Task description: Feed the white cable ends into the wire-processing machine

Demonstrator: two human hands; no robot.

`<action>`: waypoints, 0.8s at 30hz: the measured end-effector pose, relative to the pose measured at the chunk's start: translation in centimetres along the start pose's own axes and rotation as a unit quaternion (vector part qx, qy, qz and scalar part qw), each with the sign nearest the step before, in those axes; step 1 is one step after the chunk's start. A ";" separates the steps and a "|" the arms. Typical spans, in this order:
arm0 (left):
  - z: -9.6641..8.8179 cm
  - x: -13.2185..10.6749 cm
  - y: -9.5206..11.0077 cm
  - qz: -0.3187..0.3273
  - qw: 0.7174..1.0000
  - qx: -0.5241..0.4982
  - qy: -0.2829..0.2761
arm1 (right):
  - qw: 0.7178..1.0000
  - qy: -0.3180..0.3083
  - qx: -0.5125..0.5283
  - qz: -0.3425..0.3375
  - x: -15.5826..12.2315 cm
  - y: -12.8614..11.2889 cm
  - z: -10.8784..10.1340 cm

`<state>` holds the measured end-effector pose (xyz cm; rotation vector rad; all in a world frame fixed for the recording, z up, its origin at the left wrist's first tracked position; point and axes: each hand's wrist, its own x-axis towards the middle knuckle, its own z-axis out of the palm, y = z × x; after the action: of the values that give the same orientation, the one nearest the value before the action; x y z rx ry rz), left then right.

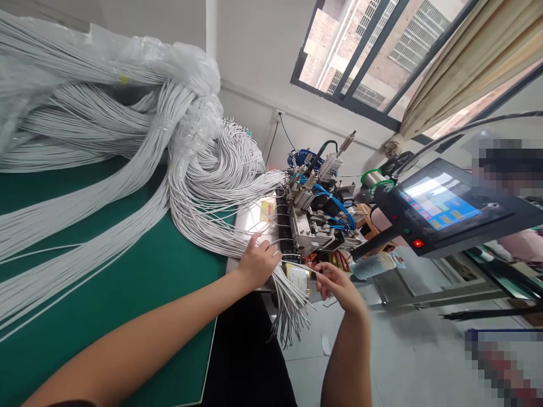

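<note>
My left hand [259, 263] is closed over white cables at the front edge of the machine's white plate [246, 221]. Beneath and beyond it, a bundle of loose cable ends [291, 305] fans downward over the edge. My right hand [339, 287] pinches a single white cable [302, 265] near its end, and that cable runs back toward my left hand. Its very tip is hidden by my fingers. Just beyond both hands stands a bench machine [311, 217] with metal blocks and blue air hoses.
Thick bundles of white cable [110, 183], partly in clear plastic, lie across the green table [178, 316]. A control screen [441, 195] on an arm stands right of the machine, near a wire spool [375, 180]. Another person [509, 167] is at the far right, blurred.
</note>
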<state>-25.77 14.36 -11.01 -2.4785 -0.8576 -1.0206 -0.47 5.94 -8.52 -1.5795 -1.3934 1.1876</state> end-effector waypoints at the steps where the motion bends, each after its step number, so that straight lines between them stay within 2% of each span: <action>1: 0.1 0.0 -0.1 0.002 1.000 -0.005 -0.003 | 1.000 0.016 -0.010 -0.018 -0.5 -0.4 -0.2; 4: 0.6 -0.2 -0.3 0.013 1.000 -0.023 0.002 | 0.994 0.072 -0.041 -0.077 -1.2 -1.3 -0.4; 6: 0.8 -0.3 -0.4 0.018 0.999 -0.034 0.003 | 0.991 0.082 -0.046 -0.100 -1.2 -1.6 0.0; 11: 0.9 -0.4 -0.6 0.029 0.998 -0.059 -0.020 | 0.991 0.047 -0.037 -0.121 -0.3 -1.9 1.4; 13: 0.7 -0.4 -0.7 0.043 0.997 -0.065 -0.015 | 0.990 0.060 -0.037 -0.125 0.0 -2.1 1.9; 16: 0.2 -0.4 -0.7 0.078 0.994 -0.075 -0.007 | 0.985 0.112 -0.030 -0.129 0.4 -2.3 2.2; 20: -0.5 -0.2 -0.8 0.119 0.990 -0.073 0.022 | 0.980 0.151 -0.041 -0.125 0.8 -2.2 2.1; 24: -1.0 -0.1 -1.0 0.150 0.983 -0.068 0.082 | 0.978 0.173 -0.017 -0.118 1.2 -1.7 2.2</action>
<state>-26.98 14.61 -10.32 -2.4894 -0.3605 -1.1855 -3.13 7.26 -7.84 -1.5083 -1.3297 0.7114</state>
